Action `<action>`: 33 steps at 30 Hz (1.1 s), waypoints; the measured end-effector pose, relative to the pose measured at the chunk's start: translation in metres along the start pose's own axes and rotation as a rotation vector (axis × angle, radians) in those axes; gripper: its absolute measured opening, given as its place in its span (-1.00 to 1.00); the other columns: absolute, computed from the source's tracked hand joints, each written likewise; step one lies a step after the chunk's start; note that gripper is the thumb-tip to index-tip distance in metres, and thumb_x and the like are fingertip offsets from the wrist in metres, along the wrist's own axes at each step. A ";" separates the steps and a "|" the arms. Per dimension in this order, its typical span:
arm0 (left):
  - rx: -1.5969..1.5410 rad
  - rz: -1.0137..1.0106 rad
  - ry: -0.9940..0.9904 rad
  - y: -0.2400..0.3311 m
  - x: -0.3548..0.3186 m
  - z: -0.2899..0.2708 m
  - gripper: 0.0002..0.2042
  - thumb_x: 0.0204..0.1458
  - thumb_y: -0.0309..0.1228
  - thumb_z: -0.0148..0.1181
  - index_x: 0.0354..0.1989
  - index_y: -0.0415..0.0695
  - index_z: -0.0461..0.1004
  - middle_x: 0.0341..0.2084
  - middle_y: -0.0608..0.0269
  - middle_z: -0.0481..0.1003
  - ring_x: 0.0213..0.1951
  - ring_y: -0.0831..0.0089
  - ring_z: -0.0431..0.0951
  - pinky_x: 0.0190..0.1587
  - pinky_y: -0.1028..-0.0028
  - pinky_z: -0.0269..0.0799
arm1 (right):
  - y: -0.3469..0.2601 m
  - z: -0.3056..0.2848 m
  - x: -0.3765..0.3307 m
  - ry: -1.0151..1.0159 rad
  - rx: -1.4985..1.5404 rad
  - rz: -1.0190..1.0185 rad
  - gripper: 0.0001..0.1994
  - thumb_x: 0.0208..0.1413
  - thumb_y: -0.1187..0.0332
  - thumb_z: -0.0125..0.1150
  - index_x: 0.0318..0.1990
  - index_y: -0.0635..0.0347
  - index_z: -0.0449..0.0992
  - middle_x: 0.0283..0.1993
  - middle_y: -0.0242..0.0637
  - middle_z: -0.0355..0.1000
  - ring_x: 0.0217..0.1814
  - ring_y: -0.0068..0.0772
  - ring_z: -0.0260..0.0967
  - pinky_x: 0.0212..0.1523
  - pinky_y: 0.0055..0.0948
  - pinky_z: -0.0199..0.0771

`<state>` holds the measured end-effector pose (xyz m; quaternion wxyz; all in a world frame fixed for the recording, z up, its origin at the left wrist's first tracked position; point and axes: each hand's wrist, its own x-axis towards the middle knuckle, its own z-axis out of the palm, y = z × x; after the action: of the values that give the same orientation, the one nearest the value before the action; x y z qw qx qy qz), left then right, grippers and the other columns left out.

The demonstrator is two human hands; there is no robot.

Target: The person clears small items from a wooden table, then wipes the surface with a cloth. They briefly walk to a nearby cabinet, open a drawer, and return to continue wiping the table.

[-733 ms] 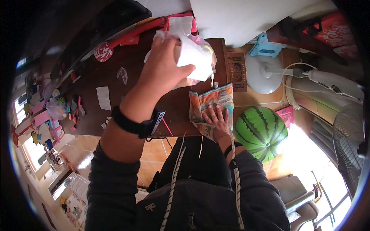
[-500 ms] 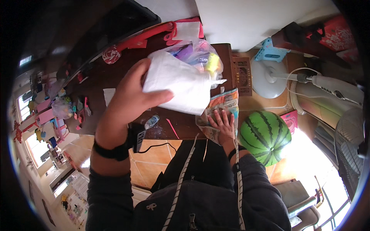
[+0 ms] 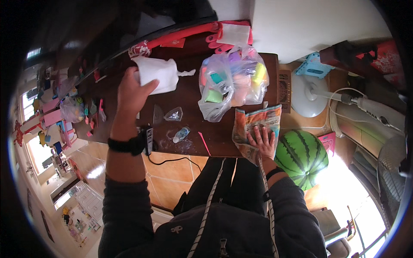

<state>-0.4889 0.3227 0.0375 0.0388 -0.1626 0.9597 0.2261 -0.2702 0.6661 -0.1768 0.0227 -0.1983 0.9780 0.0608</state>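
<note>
My left hand [image 3: 137, 88] grips a soft white tissue pack [image 3: 160, 76] above the back left of the dark brown table [image 3: 185, 133]. A twisted white strip sticks out of its right end. My right hand [image 3: 263, 141] lies flat, fingers spread, on a patterned orange and blue cloth [image 3: 266, 116] that hangs over the table's front right edge. Between the hands sits a clear plastic bag [image 3: 215, 109] of colourful soft-looking pieces. Nearer me are a clear plastic piece [image 3: 174, 114], a small clear bottle with a blue label [image 3: 181, 134] and a pink stick [image 3: 204, 143].
A green striped watermelon [image 3: 301, 157] stands right of the table, by a white fan base [image 3: 309, 96]. A black screen [image 3: 142, 26] and a red rolled item [image 3: 185, 34] line the back. Small toys and another bag [image 3: 71, 109] lie at the left.
My left hand has moved back and left with the tissue pack, uncovering the plastic bag and the clear piece. My right hand stays flat on the cloth; the whole view has shifted slightly.
</note>
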 end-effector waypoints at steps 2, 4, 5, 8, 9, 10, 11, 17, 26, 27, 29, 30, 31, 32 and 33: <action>-0.168 -0.010 -0.002 -0.005 0.010 0.025 -0.47 -0.35 -0.31 0.36 -0.15 -0.25 0.35 -0.24 0.01 0.47 -0.18 0.19 0.49 -0.11 0.34 0.36 | -0.002 0.007 -0.002 -0.073 0.012 -0.018 -0.28 0.00 0.28 -0.04 0.27 -0.52 -0.25 0.38 -0.49 -0.37 0.40 -0.15 -0.38 0.27 0.15 -0.34; -0.022 0.079 -0.042 -0.005 0.018 0.046 -0.44 -0.30 -0.26 0.36 -0.10 -0.23 0.32 -0.20 0.03 0.45 -0.14 0.24 0.46 -0.06 0.37 0.32 | -0.004 0.011 -0.005 -0.160 0.200 0.025 -0.31 0.02 0.27 -0.08 0.27 -0.52 -0.23 0.38 -0.49 -0.35 0.40 -0.15 -0.35 0.27 0.16 -0.35; -0.009 0.121 -0.067 -0.002 0.023 0.058 -0.44 -0.32 -0.25 0.36 -0.11 -0.23 0.32 -0.19 0.00 0.44 -0.13 0.19 0.45 -0.07 0.36 0.32 | -0.004 0.011 -0.006 -0.145 0.229 0.026 -0.33 0.02 0.24 -0.09 0.27 -0.51 -0.22 0.38 -0.47 -0.32 0.39 -0.15 -0.31 0.27 0.16 -0.34; -0.016 0.195 -0.010 0.007 0.033 0.093 -0.43 -0.33 -0.25 0.36 -0.12 -0.27 0.31 -0.19 -0.07 0.42 -0.11 0.08 0.43 -0.06 0.30 0.32 | -0.003 0.008 -0.008 -0.212 0.083 0.000 -0.32 -0.01 0.22 -0.07 0.27 -0.49 -0.19 0.38 -0.45 -0.31 0.38 -0.13 -0.30 0.27 0.17 -0.36; 0.007 0.170 0.019 0.009 0.037 0.104 -0.43 -0.32 -0.25 0.35 -0.12 -0.27 0.31 -0.19 -0.09 0.41 -0.10 0.06 0.41 -0.05 0.29 0.31 | -0.003 0.006 -0.008 -0.202 0.169 0.016 -0.33 -0.02 0.22 -0.06 0.27 -0.48 -0.16 0.38 -0.44 -0.31 0.38 -0.13 -0.29 0.27 0.16 -0.38; 0.025 0.152 0.050 0.011 0.042 0.114 -0.44 -0.31 -0.25 0.35 -0.12 -0.27 0.31 -0.19 -0.12 0.40 -0.10 0.04 0.40 -0.04 0.27 0.30 | -0.003 0.005 -0.007 -0.189 0.186 0.022 -0.32 -0.03 0.22 -0.05 0.27 -0.49 -0.16 0.38 -0.44 -0.31 0.39 -0.13 -0.31 0.28 0.16 -0.39; 0.082 0.225 0.125 0.013 0.045 0.123 -0.43 -0.32 -0.23 0.35 -0.12 -0.26 0.30 -0.17 -0.12 0.38 -0.09 0.00 0.38 -0.03 0.21 0.28 | -0.003 0.004 -0.007 -0.209 0.208 0.024 -0.31 -0.04 0.23 -0.03 0.27 -0.49 -0.15 0.38 -0.45 -0.32 0.39 -0.13 -0.32 0.28 0.16 -0.39; 0.177 0.373 0.056 0.021 0.051 0.127 -0.23 -0.39 -0.14 0.38 0.05 -0.14 0.17 -0.05 -0.08 0.27 0.01 0.00 0.28 -0.01 0.12 0.23 | -0.003 -0.002 -0.003 -0.198 0.182 0.013 -0.15 -0.19 0.19 0.14 0.27 -0.50 -0.22 0.39 -0.46 -0.47 0.42 -0.11 -0.48 0.29 0.14 -0.46; -0.010 0.664 0.165 -0.033 0.013 0.065 -0.41 -0.17 -0.25 0.30 0.05 -0.18 0.22 0.03 -0.02 0.24 0.10 0.13 0.22 0.09 0.19 0.18 | -0.003 -0.008 0.005 -0.195 0.134 0.095 -0.22 -0.11 0.17 0.10 0.27 -0.52 -0.19 0.39 -0.25 -0.40 0.41 0.05 -0.46 0.18 0.40 -0.53; -0.209 0.478 -0.007 -0.051 -0.006 0.059 -0.48 -0.13 -0.29 0.26 0.02 -0.16 0.26 0.03 -0.02 0.24 0.03 0.18 0.29 0.00 0.27 0.26 | -0.006 -0.007 0.007 -0.220 0.109 0.109 -0.22 -0.10 0.17 0.09 0.27 -0.51 -0.20 0.39 -0.24 -0.42 0.40 0.07 -0.48 0.17 0.41 -0.52; -0.426 0.271 -0.203 -0.085 -0.054 0.047 -0.57 -0.08 -0.34 0.21 -0.02 -0.14 0.29 0.02 0.01 0.25 -0.05 0.26 0.38 -0.10 0.37 0.34 | -0.015 -0.004 0.011 -0.292 0.091 0.152 -0.22 -0.08 0.16 0.08 0.28 -0.49 -0.22 0.39 -0.19 -0.48 0.39 0.22 -0.56 0.13 0.47 -0.53; -0.450 0.250 -0.239 -0.098 -0.077 0.046 -0.59 -0.08 -0.36 0.21 -0.03 -0.15 0.30 0.01 0.04 0.25 -0.07 0.28 0.39 -0.12 0.39 0.34 | -0.022 -0.003 0.015 -0.389 0.135 0.194 -0.23 -0.08 0.16 0.08 0.28 -0.48 -0.22 0.39 -0.17 -0.49 0.38 0.24 -0.57 0.12 0.48 -0.54; -0.462 0.251 -0.250 -0.107 -0.102 0.050 -0.57 -0.10 -0.37 0.22 -0.02 -0.15 0.28 0.01 0.04 0.25 -0.06 0.26 0.38 -0.11 0.38 0.34 | -0.029 -0.003 0.019 -0.485 0.176 0.237 -0.23 -0.07 0.16 0.08 0.28 -0.47 -0.22 0.39 -0.14 -0.49 0.38 0.26 -0.58 0.11 0.49 -0.54; -0.478 0.252 -0.259 -0.114 -0.122 0.053 -0.54 -0.12 -0.39 0.23 -0.01 -0.15 0.27 0.00 0.04 0.25 -0.05 0.23 0.36 -0.11 0.37 0.34 | -0.035 -0.005 0.022 -0.534 0.209 0.275 -0.23 -0.07 0.15 0.08 0.28 -0.46 -0.22 0.39 -0.12 -0.50 0.37 0.28 -0.59 0.10 0.50 -0.55; -0.303 0.336 -0.271 -0.120 -0.136 0.055 -0.50 -0.15 -0.41 0.25 0.02 -0.13 0.25 -0.01 0.04 0.25 -0.03 0.18 0.34 -0.09 0.36 0.34 | -0.045 -0.005 0.029 -0.429 0.194 0.250 -0.24 -0.06 0.16 0.06 0.29 -0.42 -0.21 0.38 -0.07 -0.51 0.37 0.30 -0.60 0.09 0.51 -0.57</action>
<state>-0.3204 0.2857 -0.0420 0.1042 0.0271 0.9143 0.3904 -0.2793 0.6127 -0.1784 0.2405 -0.0555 0.9690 0.0098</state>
